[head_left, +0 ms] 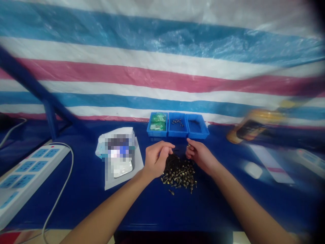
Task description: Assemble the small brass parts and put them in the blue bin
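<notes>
A heap of small brass-coloured screws (180,173) lies on the blue table (83,189) between my two hands. My left hand (157,158) rests at the heap's left edge, its fingers curled and pinched together over a small dark piece that I cannot make out. At the heap's upper right, my right hand (199,154) pinches one small brass screw (189,146) between thumb and forefinger. Both hands sit just in front of three small blue bins.
Three blue bins stand at the back: the left bin (157,124) holds green packets, the middle bin (177,124) a few screws, the right bin (197,126) dark bits. A phone (122,166) on white paper lies left. A power strip (27,169) is far left, a blurred yellow bottle (254,127) right.
</notes>
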`<action>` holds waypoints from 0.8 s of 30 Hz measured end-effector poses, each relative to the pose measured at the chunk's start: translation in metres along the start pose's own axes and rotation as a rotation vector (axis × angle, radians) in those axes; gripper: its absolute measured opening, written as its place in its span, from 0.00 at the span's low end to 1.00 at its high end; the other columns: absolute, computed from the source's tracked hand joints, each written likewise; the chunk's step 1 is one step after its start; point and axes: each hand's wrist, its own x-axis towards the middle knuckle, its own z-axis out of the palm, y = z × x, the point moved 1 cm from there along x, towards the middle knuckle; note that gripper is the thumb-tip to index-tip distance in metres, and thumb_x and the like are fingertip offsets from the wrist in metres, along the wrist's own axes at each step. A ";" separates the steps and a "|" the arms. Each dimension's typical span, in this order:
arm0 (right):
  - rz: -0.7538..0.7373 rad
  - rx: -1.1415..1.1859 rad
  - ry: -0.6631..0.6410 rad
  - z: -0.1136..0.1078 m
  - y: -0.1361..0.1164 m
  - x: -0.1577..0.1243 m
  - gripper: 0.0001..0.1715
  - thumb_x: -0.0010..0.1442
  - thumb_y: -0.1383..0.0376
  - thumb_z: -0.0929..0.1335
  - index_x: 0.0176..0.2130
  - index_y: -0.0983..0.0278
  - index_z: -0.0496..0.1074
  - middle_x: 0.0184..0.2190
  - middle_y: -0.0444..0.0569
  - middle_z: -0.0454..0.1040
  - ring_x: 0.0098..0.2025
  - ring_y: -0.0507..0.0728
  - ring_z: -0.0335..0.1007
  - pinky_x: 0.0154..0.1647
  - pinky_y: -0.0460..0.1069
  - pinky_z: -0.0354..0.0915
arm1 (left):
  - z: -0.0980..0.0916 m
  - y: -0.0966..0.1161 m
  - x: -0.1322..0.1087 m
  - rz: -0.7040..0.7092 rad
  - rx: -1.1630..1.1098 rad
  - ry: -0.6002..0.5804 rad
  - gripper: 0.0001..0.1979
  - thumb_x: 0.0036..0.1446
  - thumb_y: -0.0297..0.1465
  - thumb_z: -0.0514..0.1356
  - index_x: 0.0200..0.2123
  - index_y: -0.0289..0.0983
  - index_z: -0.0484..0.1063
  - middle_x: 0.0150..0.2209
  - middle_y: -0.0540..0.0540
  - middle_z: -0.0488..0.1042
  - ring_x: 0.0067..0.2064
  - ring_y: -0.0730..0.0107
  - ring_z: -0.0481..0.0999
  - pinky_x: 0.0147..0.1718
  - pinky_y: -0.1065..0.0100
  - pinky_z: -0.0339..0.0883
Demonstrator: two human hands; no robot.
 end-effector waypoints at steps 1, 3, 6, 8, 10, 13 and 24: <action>-0.001 -0.032 0.019 -0.001 0.001 0.001 0.27 0.58 0.49 0.70 0.22 0.62 0.57 0.16 0.38 0.53 0.21 0.51 0.55 0.26 0.48 0.53 | 0.000 0.000 0.000 -0.005 0.000 -0.006 0.16 0.68 0.33 0.49 0.39 0.35 0.76 0.29 0.46 0.74 0.30 0.72 0.73 0.31 0.70 0.67; -0.048 -0.055 0.039 -0.001 0.002 0.002 0.26 0.58 0.49 0.70 0.23 0.63 0.60 0.17 0.39 0.56 0.21 0.50 0.56 0.25 0.47 0.52 | 0.001 -0.001 0.000 -0.011 -0.001 -0.021 0.16 0.68 0.34 0.50 0.38 0.35 0.76 0.29 0.46 0.74 0.31 0.72 0.74 0.32 0.70 0.67; -0.162 -0.035 0.011 0.000 -0.002 0.001 0.19 0.59 0.50 0.70 0.40 0.61 0.70 0.24 0.41 0.67 0.22 0.49 0.59 0.24 0.46 0.52 | 0.002 -0.002 -0.001 -0.019 0.013 -0.040 0.16 0.68 0.34 0.50 0.37 0.36 0.76 0.29 0.47 0.75 0.31 0.72 0.74 0.32 0.69 0.68; -0.210 -0.077 0.006 0.000 -0.004 0.001 0.26 0.61 0.49 0.68 0.54 0.56 0.65 0.29 0.42 0.71 0.22 0.49 0.58 0.22 0.45 0.51 | 0.003 -0.002 -0.002 -0.026 0.024 -0.052 0.16 0.68 0.34 0.50 0.37 0.36 0.76 0.29 0.47 0.75 0.31 0.72 0.74 0.32 0.69 0.68; -0.242 -0.195 0.031 -0.004 -0.004 0.002 0.30 0.62 0.50 0.67 0.59 0.55 0.62 0.29 0.42 0.71 0.21 0.49 0.57 0.21 0.45 0.49 | 0.003 -0.001 -0.002 -0.032 0.032 -0.059 0.16 0.68 0.35 0.49 0.37 0.36 0.76 0.29 0.47 0.75 0.31 0.72 0.74 0.32 0.69 0.68; -0.356 -0.536 0.082 -0.015 -0.005 0.006 0.22 0.62 0.54 0.68 0.53 0.59 0.70 0.27 0.43 0.71 0.25 0.52 0.62 0.26 0.47 0.58 | 0.002 0.001 0.001 -0.043 0.073 -0.057 0.15 0.68 0.34 0.50 0.37 0.36 0.76 0.29 0.47 0.76 0.30 0.72 0.74 0.32 0.70 0.68; -0.605 -1.234 -0.302 -0.035 -0.010 0.003 0.15 0.63 0.69 0.66 0.42 0.55 0.80 0.43 0.49 0.73 0.44 0.57 0.71 0.47 0.53 0.65 | 0.005 -0.019 0.007 -0.167 0.471 -0.360 0.13 0.65 0.32 0.53 0.47 0.42 0.75 0.48 0.47 0.73 0.48 0.62 0.71 0.51 0.56 0.64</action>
